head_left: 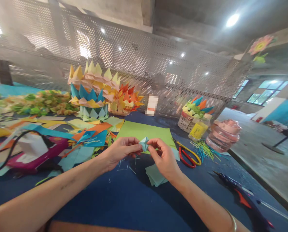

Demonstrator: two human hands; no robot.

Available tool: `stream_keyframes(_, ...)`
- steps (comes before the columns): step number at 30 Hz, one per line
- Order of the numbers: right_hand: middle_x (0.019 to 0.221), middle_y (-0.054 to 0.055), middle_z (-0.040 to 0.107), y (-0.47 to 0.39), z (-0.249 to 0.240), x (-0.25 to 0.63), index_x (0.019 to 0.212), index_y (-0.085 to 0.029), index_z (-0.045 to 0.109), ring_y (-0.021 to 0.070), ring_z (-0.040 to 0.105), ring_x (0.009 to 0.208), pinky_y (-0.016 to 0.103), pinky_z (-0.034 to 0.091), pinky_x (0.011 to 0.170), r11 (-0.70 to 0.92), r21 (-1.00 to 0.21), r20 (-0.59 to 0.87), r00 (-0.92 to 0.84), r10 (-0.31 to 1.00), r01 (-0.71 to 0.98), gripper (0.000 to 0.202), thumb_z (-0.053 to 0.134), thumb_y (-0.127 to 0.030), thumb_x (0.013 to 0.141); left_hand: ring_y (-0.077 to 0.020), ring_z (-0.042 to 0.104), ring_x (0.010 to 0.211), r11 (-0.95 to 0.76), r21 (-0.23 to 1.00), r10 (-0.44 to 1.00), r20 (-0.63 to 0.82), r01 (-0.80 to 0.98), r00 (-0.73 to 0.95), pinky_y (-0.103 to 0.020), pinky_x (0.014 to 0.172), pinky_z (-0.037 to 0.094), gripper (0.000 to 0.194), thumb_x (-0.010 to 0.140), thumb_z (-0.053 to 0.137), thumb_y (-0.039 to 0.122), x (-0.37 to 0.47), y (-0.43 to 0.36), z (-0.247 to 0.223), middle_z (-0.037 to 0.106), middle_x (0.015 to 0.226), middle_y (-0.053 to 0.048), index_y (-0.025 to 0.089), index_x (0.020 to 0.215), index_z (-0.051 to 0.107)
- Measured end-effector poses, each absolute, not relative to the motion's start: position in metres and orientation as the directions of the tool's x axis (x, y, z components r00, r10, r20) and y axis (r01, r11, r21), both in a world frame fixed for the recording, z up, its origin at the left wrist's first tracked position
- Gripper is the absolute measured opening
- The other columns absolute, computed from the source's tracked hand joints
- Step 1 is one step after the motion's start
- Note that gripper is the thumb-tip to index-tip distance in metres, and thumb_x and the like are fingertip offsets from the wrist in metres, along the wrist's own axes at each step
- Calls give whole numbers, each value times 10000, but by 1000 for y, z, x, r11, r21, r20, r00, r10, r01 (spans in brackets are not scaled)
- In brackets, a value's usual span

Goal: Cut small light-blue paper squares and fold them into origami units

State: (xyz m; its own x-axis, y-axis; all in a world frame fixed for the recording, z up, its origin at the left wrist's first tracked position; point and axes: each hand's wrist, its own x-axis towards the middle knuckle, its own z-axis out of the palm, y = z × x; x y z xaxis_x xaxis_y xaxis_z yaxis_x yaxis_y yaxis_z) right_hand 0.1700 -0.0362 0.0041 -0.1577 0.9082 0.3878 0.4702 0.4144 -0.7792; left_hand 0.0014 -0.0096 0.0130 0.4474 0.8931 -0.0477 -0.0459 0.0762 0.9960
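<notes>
Between my two hands is a small folded piece of light blue paper point(144, 143), held up over the table. My left hand point(126, 147) pinches its left side with thumb and forefinger. On the right side, the fingertips of my right hand point(161, 154) close on the same piece. Beneath my right hand lies a stack of pale blue paper squares point(155, 175). Behind both hands a green paper sheet point(148, 129) lies flat. Scissors with red and yellow handles point(189, 155) rest just right of it.
A glue gun point(240, 193) lies at the right, near a pink-lidded jar point(224, 135) and a yellow-labelled bottle point(200, 128). Folded-paper crowns point(89, 96) stand at the back left. A purple device point(42, 154) with a black cord sits among paper scraps. Perforated mesh point(134, 51) rises behind.
</notes>
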Motion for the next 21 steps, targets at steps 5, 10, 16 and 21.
stream_keyframes(5, 819, 27, 606, -36, 6, 169, 901, -187, 569, 118, 553, 658, 227, 452, 576, 408, -770, 375, -168, 911, 491, 160, 512, -301, 804, -100, 519, 584, 35, 999, 891, -22, -21, 453, -214, 564, 394, 241, 636, 660, 371, 1, -9, 11, 588, 649, -4, 148, 698, 592)
stream_keyframes(10, 765, 19, 600, -34, 4, 170, 872, -184, 570, 119, 553, 630, 224, 449, 546, 368, -802, 334, -159, 929, 470, 149, 535, -302, 788, -96, 529, 592, 14, 1000, 882, -8, -10, 472, -207, 559, 383, 239, 678, 626, 377, 1, -8, 8, 624, 681, -16, 140, 707, 629)
stream_keyframes(16, 814, 23, 616, -36, 5, 168, 852, -191, 596, 126, 569, 701, 225, 454, 590, 439, -735, 412, -174, 894, 517, 108, 529, -247, 788, -111, 554, 626, 42, 999, 877, -29, -18, 479, -207, 564, 384, 224, 696, 619, 347, 2, -8, 7, 638, 659, -30, 126, 687, 646)
stream_keyframes(21, 806, 17, 623, -38, 6, 169, 857, -205, 608, 126, 574, 720, 223, 454, 598, 482, -680, 462, -187, 867, 553, 109, 522, -231, 795, -105, 552, 638, 98, 995, 864, -67, -37, 498, -212, 598, 395, 220, 690, 631, 330, 0, -7, 5, 662, 734, -54, 114, 727, 653)
